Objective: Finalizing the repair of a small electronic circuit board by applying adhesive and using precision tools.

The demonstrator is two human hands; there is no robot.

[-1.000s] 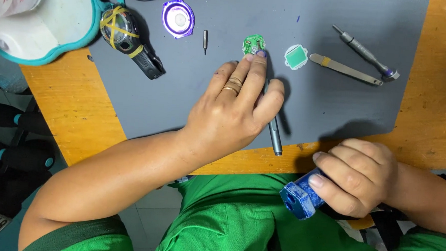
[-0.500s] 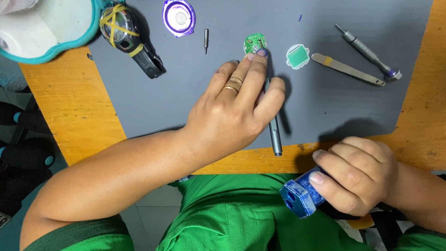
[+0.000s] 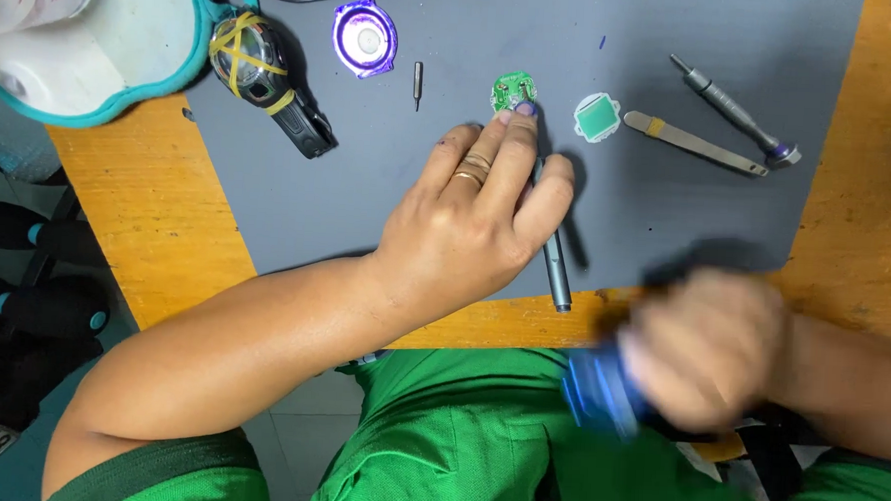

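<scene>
Head view: left hand [image 3: 466, 231] fingertip presses round green circuit board [image 3: 514, 90]; right hand [image 3: 707, 347] grips blurred blue object [image 3: 592, 389].

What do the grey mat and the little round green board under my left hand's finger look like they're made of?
Mat: likely soft rubber or silicone, going by its matte, even grey surface. Green board: looks like a printed circuit board, glossy green with small metallic spots. Left hand touches its edge.
</scene>
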